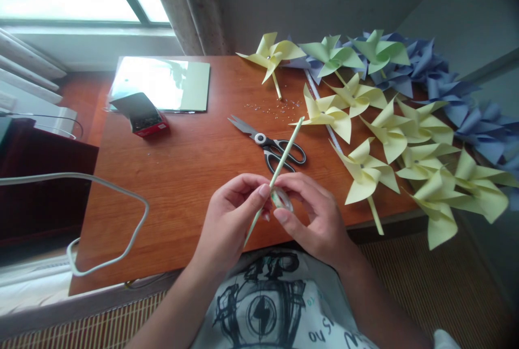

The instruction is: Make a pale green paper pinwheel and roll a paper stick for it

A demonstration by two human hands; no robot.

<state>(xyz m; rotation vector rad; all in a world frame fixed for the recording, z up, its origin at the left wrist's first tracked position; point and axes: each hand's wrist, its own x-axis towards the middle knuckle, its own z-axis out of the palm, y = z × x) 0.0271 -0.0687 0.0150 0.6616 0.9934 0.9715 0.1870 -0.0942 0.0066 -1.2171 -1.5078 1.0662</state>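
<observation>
A thin pale-green rolled paper stick [287, 150] slants up and away between my hands, over the table's front part. My left hand [233, 211] pinches it near its middle between thumb and fingers. In my right hand [314, 213], a small roll of clear tape [285, 200] is held against the stick's side. Whether a strip of tape is stuck to the stick I cannot tell. Just beyond the hands lie scissors [261, 140] with black and grey handles, blades spread a little. The stick's upper part passes in front of the handles.
Several yellow pinwheels [362, 168], green pinwheels [377, 54] and blue pinwheels [430, 67] crowd the wooden table's [182, 176] right side. A red and black box [146, 119] stands beside paper in a clear sleeve [194, 86]. Tiny beads [279, 108] lie scattered. A white cable [133, 197] crosses the left edge.
</observation>
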